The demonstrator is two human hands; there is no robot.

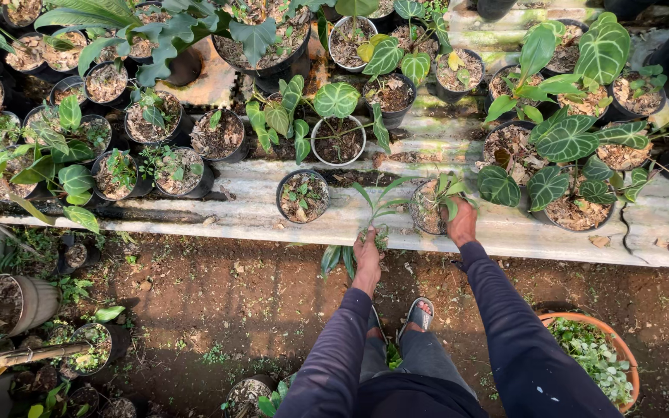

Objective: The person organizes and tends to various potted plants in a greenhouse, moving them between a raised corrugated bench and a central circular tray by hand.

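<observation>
At the front edge of the corrugated bench (195, 207), our left hand (367, 252) is closed around a pulled seedling with long narrow leaves (377, 203), roots hanging just over the edge. Our right hand (462, 222) grips the rim of a small black pot (430, 207), tilted toward us, beside it. Another small pot (303, 197) stands to the left. Judgement: best keep the pot steadied against the edge, hold the seedling low at its base, and spare the roots any pinching or bending.
</observation>
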